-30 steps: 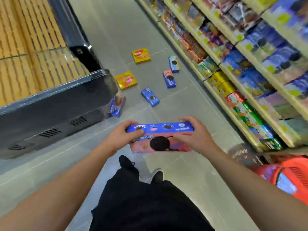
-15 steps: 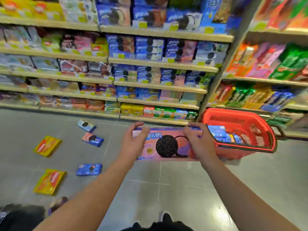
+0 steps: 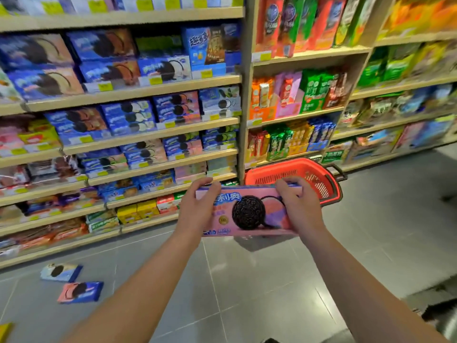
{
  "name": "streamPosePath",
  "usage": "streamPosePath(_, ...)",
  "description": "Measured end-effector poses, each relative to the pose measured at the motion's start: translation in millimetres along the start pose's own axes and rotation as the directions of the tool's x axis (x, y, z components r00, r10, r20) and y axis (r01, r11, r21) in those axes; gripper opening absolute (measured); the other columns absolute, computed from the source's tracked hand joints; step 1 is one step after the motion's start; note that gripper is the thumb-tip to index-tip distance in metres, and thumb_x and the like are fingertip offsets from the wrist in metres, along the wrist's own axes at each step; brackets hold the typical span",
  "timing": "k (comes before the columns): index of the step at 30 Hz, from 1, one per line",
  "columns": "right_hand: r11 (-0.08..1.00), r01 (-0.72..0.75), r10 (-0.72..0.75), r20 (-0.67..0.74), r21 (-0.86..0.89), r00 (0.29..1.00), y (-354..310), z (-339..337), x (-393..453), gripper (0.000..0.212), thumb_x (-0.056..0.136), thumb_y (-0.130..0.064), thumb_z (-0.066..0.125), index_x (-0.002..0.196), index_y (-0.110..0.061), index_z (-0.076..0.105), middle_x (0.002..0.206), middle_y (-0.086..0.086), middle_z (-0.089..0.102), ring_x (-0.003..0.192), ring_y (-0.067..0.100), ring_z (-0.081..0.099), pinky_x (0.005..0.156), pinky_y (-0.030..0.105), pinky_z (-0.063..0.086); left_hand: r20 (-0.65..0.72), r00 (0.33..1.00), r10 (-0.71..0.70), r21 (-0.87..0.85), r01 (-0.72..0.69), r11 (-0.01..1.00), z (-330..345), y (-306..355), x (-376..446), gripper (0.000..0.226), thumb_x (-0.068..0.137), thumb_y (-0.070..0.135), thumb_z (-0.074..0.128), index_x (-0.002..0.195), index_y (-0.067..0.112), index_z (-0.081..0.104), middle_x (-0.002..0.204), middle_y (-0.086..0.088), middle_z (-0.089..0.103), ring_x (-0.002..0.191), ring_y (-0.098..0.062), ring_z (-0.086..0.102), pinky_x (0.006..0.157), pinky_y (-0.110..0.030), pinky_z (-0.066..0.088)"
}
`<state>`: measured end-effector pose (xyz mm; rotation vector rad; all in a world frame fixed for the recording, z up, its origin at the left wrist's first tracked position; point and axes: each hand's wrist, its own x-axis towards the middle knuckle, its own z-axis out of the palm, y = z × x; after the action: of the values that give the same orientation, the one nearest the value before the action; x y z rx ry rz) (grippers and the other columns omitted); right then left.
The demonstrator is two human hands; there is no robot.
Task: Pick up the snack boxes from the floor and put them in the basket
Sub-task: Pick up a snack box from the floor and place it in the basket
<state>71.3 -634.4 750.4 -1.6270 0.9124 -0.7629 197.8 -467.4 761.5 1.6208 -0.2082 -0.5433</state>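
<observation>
Both my hands hold a pink cookie box with a dark round cookie printed on it. My left hand grips its left end and my right hand grips its right end. The box is level, at chest height, in front of the red plastic basket, which stands on the floor by the shelves. The box and my right hand hide the basket's near rim and its inside. Two more cookie boxes lie on the floor at lower left, a pale one and a pink one.
Long wooden shelves packed with snack boxes run along the far side, with an upright post beside the basket. Grey floor tiles spread below my arms. A yellow packet's corner shows at the bottom left edge.
My view has swung right, toward the shelves and the basket. The pink box, still held by both hands, now sits directly before the basket. The floor boxes have slid to the lower left.
</observation>
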Motion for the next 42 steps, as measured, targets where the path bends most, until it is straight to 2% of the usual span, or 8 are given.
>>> streamPosePath(5,1.0,0.001,-0.001,-0.03,0.001,1.0,2.8,-27.8,58.3,0.019,0.082,-0.041,0.068,0.095,-0.028,0.065,0.094,-0.011,0.067,0.087,0.005,0.061,0.072,0.024,0.045,0.032,0.999,-0.003,0.005,0.003,1.0,55.9,14.6,41.9,0.02,0.083,0.049,0.067,0.101,0.041,0.06,0.086,-0.006,0.075,0.072,-0.025,0.074,0.07,-0.054,0.059)
streamPosePath(13,0.999,-0.037,0.035,-0.064,-0.024,0.997,6.2,-70.0,142.9,0.017,0.085,-0.038,0.067,0.096,-0.026,0.065,0.089,-0.014,0.065,0.071,-0.011,0.057,0.061,0.013,0.04,0.089,0.995,-0.033,-0.016,0.034,0.999,139.7,28.9,99.3,0.021,0.082,0.052,0.067,0.098,0.042,0.059,0.085,-0.005,0.075,0.074,-0.026,0.074,0.071,-0.057,0.058)
streamPosePath(16,0.998,-0.052,0.05,-0.07,-0.022,0.996,11.0,-77.2,177.3,0.016,0.086,-0.036,0.066,0.097,-0.025,0.065,0.088,-0.009,0.066,0.065,-0.005,0.06,0.056,0.016,0.044,0.107,0.994,-0.037,-0.007,0.038,0.999,167.0,33.1,131.0,0.016,0.081,0.052,0.068,0.093,0.044,0.06,0.087,-0.006,0.075,0.074,-0.027,0.073,0.07,-0.059,0.057)
streamPosePath(21,0.998,-0.052,0.049,-0.097,-0.029,0.994,23.1,-74.0,236.7,0.017,0.086,-0.029,0.066,0.1,-0.018,0.064,0.085,-0.004,0.066,0.051,-0.008,0.056,0.043,0.007,0.039,0.148,0.988,-0.05,-0.009,0.052,0.999,202.3,33.8,192.7,0.022,0.08,0.054,0.068,0.097,0.044,0.061,0.096,-0.008,0.073,0.075,-0.029,0.073,0.067,-0.06,0.057)
streamPosePath(26,0.994,-0.077,0.063,-0.16,-0.077,0.985,31.5,-58.4,311.2,0.017,0.084,-0.035,0.067,0.097,-0.023,0.066,0.095,-0.009,0.067,0.081,-0.004,0.06,0.059,0.008,0.041,0.2,0.979,-0.04,0.045,0.032,0.998,234.8,37.6,276.8,0.029,0.069,0.068,0.067,0.092,0.052,0.061,0.118,-0.001,0.065,0.091,-0.024,0.07,0.072,-0.054,0.059)
streamPosePath(33,0.974,-0.149,0.116,-0.191,-0.168,0.975,38.4,-42.7,399.1,0.02,0.084,-0.043,0.066,0.097,-0.028,0.064,0.095,-0.015,0.066,0.079,-0.007,0.06,0.065,0.018,0.043,0.265,0.963,-0.053,0.121,0.021,0.992,273.2,40.0,377.5,0.054,0.056,0.086,0.06,0.096,0.051,0.06,0.125,-0.004,0.06,0.108,-0.031,0.063,0.082,-0.056,0.055)
streamPosePath(38,0.952,-0.217,0.194,-0.123,-0.217,0.973,52.9,-37.1,454.6,0.049,0.063,-0.059,0.07,0.103,-0.034,0.059,0.091,-0.002,0.068,0.074,0.017,0.065,0.068,0.034,0.054,0.236,0.97,-0.053,0.109,0.028,0.994,299.8,33.6,429.9,0.044,0.065,0.076,0.06,0.096,0.045,0.061,0.117,0.002,0.063,0.102,-0.024,0.065,0.084,-0.054,0.055)
streamPosePath(42,0.947,-0.24,0.226,-0.086,-0.215,0.97,71.0,-40.3,501.9,0.061,0.061,-0.062,0.071,0.112,-0.032,0.057,0.1,0.007,0.07,0.084,0.024,0.069,0.077,0.041,0.057,0.191,0.981,-0.036,0.11,0.015,0.994,327.6,28.1,459.9,0.046,0.071,0.067,0.061,0.105,0.036,0.062,0.116,0.007,0.062,0.099,-0.01,0.062,0.08,-0.034,0.054)
